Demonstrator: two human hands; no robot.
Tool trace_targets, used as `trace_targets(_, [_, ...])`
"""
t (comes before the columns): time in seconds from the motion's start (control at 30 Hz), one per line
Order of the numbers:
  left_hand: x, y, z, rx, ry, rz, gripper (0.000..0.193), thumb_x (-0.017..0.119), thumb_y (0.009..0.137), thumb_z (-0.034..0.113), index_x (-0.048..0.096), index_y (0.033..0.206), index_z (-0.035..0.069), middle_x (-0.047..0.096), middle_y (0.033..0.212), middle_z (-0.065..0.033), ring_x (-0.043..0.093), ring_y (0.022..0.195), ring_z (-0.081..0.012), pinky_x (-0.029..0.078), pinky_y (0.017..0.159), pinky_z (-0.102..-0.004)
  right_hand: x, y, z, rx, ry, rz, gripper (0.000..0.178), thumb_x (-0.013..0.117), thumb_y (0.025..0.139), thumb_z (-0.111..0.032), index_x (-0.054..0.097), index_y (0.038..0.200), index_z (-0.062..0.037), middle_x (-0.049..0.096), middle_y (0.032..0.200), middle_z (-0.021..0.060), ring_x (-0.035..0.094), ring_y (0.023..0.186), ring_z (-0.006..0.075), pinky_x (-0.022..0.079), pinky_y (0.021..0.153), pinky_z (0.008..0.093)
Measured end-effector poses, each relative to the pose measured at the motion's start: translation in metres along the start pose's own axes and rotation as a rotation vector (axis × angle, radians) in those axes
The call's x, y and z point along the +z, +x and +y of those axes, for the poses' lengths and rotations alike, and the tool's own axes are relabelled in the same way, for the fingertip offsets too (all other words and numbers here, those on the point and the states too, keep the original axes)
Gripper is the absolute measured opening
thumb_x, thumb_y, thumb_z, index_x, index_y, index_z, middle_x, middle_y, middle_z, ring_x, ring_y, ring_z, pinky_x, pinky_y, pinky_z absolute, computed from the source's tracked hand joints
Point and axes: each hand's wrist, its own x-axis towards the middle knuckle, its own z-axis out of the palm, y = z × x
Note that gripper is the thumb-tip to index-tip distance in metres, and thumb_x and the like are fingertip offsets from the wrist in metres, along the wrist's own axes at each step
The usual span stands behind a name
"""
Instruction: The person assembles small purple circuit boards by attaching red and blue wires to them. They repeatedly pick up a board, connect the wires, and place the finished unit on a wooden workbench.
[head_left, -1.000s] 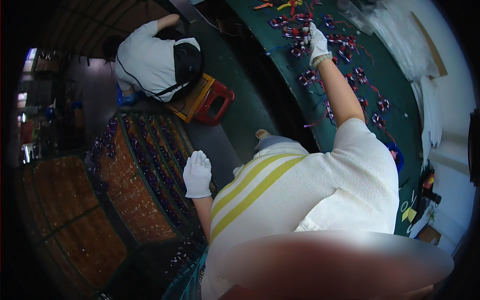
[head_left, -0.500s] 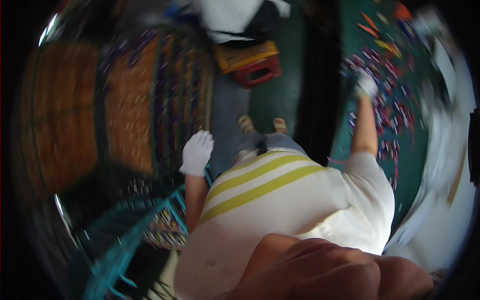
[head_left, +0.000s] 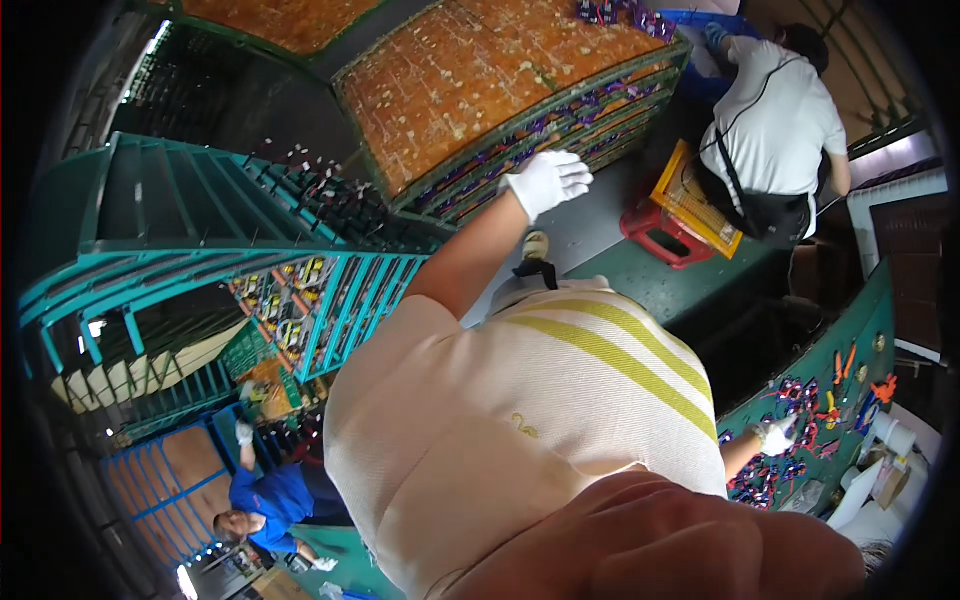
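My left hand [head_left: 550,185], in a white glove, is stretched out with straight fingers and holds nothing. It hovers beside the front corner of a stack of brown-topped trays [head_left: 500,80]; small purple parts show in the layers below the top board. On my right, my gloved right hand [head_left: 775,437] rests over a spread of small red and purple wired parts [head_left: 795,397] on a green tabletop [head_left: 868,325]. Its fingers look apart, though they are small in the picture, and no grasped part shows.
A teal metal rack [head_left: 230,235] stands at left. Ahead right, a person in a white shirt [head_left: 775,125] sits near a red stool [head_left: 665,238]. Another person in blue [head_left: 270,505] is at lower left. Orange-handled tools [head_left: 845,362] lie on the green table.
The view has swung left, bringing the teal rack and the person in blue into sight. My left arm now reaches forward beside the tray stack; my right hand stays over the parts.
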Motion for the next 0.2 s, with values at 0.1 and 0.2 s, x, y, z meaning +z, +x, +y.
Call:
trace_targets(0.1, [-0.095, 0.046, 0.050, 0.163, -0.156, -0.465, 0.043, 0.033, 0.098, 0.022, 0.041, 0.127, -0.008, 0.049, 0.129, -0.0269, 0.049, 0.119, -0.0434, 0.040, 0.100, -0.0548, 0.040, -0.082, -0.023, -0.173, 0.358, -0.196, 0.041, 0.071, 0.080, -0.035, 0.067, 0.103, -0.0017, 0.068, 0.097, 0.0159, 0.063, 0.083, 0.0265, 0.051, 0.077, 0.0390])
trace_targets(0.2, [-0.118, 0.058, 0.101, 0.172, -0.036, -0.230, 0.047, 0.032, 0.098, 0.024, 0.035, 0.133, -0.008, 0.045, 0.134, -0.0272, 0.046, 0.123, -0.0434, 0.036, 0.103, -0.0555, 0.079, -0.233, -0.104, -0.129, 0.657, -0.876, 0.044, 0.069, 0.081, -0.025, 0.060, 0.112, 0.0052, 0.066, 0.099, 0.0176, 0.059, 0.082, 0.0266, 0.049, 0.082, 0.0381])
